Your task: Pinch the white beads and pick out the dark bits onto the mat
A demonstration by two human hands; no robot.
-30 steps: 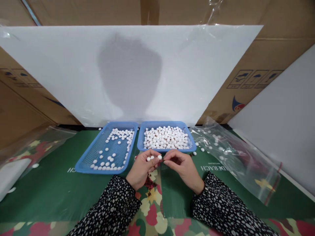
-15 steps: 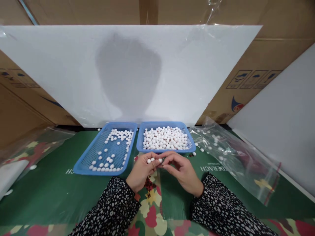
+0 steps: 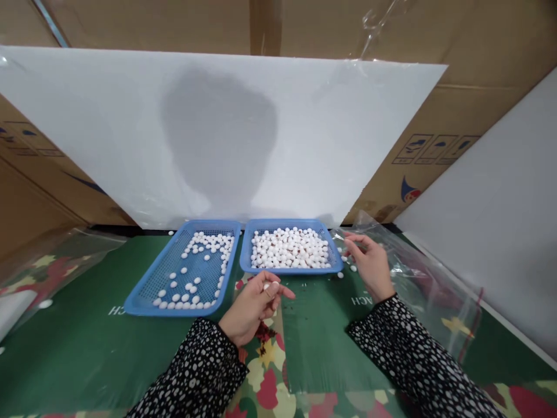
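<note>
My left hand [image 3: 256, 305] is closed with its fingers curled, holding small white balls [image 3: 275, 284]; most of them are hidden by the thumb and fingers. It is in front of the gap between two blue plastic baskets. Off to the right, my right hand [image 3: 369, 262] hovers beside the right basket [image 3: 291, 270], over loose white balls near a clear bag. Its thumb and forefinger look apart, and I see nothing between them. White balls [image 3: 289, 247] fill the right basket, while the left basket [image 3: 148, 293] has balls scattered along its edges.
A clear plastic bag [image 3: 429, 284] lies at the right. Another clear bag [image 3: 73, 247] lies at the left, by a white sheet or roll [image 3: 15, 313]. Behind the baskets stands a white board [image 3: 304, 133] against cardboard [image 3: 470, 110]. Dark red crumbs [image 3: 264, 332] lie on the patterned strip.
My right hand has left my left hand and moved right, toward the loose balls by the clear bag. My left hand stays almost in place, still holding balls. The view has shifted slightly.
</note>
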